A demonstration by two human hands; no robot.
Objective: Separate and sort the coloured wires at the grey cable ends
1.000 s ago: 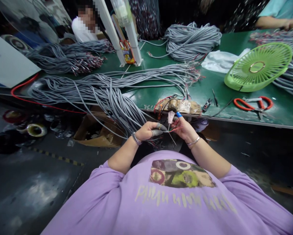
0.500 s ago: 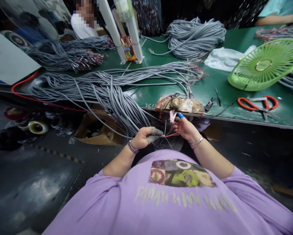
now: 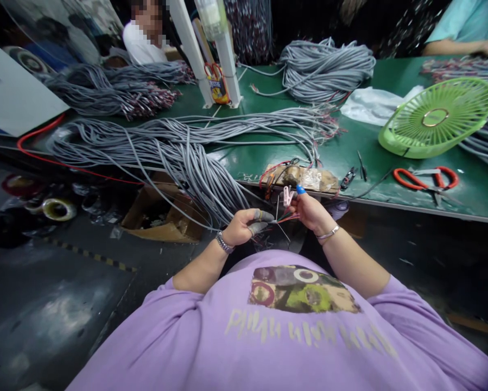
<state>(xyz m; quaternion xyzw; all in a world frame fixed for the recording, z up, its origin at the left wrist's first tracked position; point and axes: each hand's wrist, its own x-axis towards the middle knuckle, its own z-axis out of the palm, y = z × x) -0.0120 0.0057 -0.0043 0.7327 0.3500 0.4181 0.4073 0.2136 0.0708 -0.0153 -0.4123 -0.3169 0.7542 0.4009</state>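
Note:
My left hand, with grey covers on its fingertips, pinches the end of a grey cable. Thin red, green and white wires fan out from that end. My right hand has a blue cover on one fingertip, and its closed fingers hold the far ends of the coloured wires. Right beside those fingers is a pink clip; whether they touch it I cannot tell. Just beyond, a taped brown block with small wires sits at the bench edge.
A large bundle of grey cables hangs over the front of the green bench. To the right are red-handled scissors, small black cutters and a green fan. Below stands a cardboard box. Other people sit across the bench.
The view has shifted slightly. My right-hand fingers have moved a little down from the pink clip, which shows more fully. Both hands stay at the cable end and its wires.

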